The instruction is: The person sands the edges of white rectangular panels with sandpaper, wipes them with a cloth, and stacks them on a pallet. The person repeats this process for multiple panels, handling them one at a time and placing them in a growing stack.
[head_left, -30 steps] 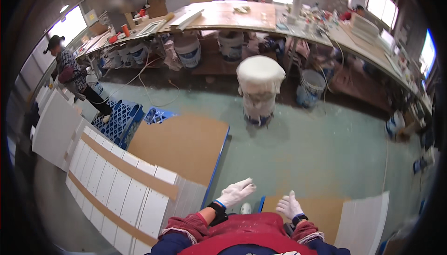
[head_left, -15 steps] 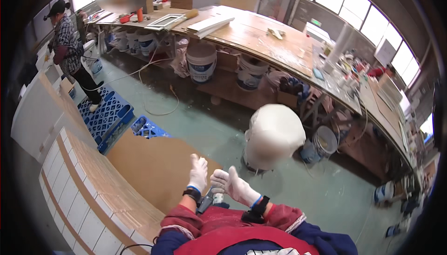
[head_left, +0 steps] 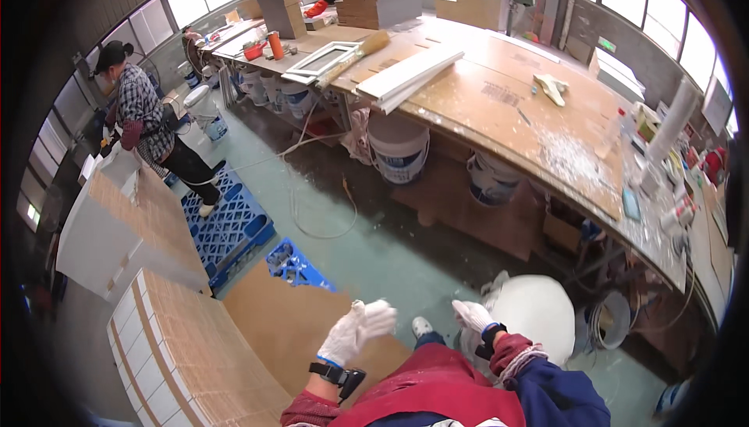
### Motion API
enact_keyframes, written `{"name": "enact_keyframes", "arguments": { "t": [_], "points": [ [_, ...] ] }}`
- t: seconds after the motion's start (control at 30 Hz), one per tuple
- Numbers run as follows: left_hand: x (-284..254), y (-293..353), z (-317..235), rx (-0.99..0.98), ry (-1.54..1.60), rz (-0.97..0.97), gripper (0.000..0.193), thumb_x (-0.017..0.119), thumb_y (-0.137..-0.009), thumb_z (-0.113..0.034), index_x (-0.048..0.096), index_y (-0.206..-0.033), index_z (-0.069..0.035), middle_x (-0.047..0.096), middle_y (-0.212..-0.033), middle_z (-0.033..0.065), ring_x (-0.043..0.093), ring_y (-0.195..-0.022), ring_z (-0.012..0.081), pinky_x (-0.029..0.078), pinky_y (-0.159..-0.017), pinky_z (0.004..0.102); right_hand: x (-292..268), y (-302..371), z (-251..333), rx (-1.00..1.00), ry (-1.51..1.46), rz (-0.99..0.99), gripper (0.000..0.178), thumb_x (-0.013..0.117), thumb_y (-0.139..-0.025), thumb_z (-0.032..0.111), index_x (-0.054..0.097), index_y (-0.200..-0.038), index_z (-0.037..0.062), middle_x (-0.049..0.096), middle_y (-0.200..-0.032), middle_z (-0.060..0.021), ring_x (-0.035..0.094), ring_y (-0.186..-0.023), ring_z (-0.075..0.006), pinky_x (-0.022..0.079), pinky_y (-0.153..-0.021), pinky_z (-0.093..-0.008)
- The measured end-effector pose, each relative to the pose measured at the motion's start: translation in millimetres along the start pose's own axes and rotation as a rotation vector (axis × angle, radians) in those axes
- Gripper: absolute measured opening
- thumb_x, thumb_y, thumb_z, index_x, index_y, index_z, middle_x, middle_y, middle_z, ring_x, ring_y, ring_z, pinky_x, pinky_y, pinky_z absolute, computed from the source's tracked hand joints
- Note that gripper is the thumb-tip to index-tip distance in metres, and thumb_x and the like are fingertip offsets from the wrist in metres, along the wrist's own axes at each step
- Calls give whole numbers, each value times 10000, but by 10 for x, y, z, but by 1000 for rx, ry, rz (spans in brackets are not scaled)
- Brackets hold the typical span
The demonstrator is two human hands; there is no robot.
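My left hand (head_left: 355, 332), in a white work glove with a black band at the wrist, is raised over the edge of a flat brown sheet (head_left: 261, 294). Its fingers are stretched out, somewhat smeared by motion, and hold nothing. To the right, my right hand (head_left: 473, 315), gloved the same way, hovers beside a round white-topped bucket or stool (head_left: 538, 314). Its fingers point left and look loosely extended, with nothing visible in them; whether it touches the white top, I cannot tell. A gap separates the two hands, and my shoe (head_left: 422, 327) shows between them.
Tile-faced stacked panels (head_left: 199, 349) stand close on my left. Beyond them are blue pallets (head_left: 234, 216) and a person (head_left: 144, 115) at work. A long workbench (head_left: 499, 107) runs across, with white boards (head_left: 413, 76) on it and buckets (head_left: 398, 150) beneath. A hose (head_left: 355, 209) lies on the floor.
The view has swung, so the bench and the other person appear farther right. My hands have moved apart: the right toward the white-topped bucket or stool, the left staying over the brown sheet.
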State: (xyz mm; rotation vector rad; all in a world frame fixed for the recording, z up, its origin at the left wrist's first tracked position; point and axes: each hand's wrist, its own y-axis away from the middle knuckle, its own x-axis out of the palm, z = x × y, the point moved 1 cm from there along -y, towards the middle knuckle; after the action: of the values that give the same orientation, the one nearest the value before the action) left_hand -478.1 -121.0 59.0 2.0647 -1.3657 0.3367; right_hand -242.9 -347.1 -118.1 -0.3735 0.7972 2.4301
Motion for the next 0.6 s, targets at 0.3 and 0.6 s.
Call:
{"name": "enact_keyframes", "arguments": {
  "t": [0.3,0.6],
  "points": [
    [-645,-1283,-540,6,-375,-287,592,505,-933,-475,484,-1299,-10,548,-1275,172,524,-1188,304,400,-1020,432,-1372,-1274,583,377,-1056,290,261,552,-922,359,524,-762,155,411,-630,67,413,-523,-73,332,-467,-222],
    [-678,-3450,-2000,164,230,-236,825,544,-864,-599,329,-1369,16,428,-1345,181,433,-1241,322,380,-998,436,-2380,-2489,2475,30,-736,174,230,563,-915,312,567,-835,96,495,-699,58,443,-580,-46,354,-516,-204]
  ]
}}
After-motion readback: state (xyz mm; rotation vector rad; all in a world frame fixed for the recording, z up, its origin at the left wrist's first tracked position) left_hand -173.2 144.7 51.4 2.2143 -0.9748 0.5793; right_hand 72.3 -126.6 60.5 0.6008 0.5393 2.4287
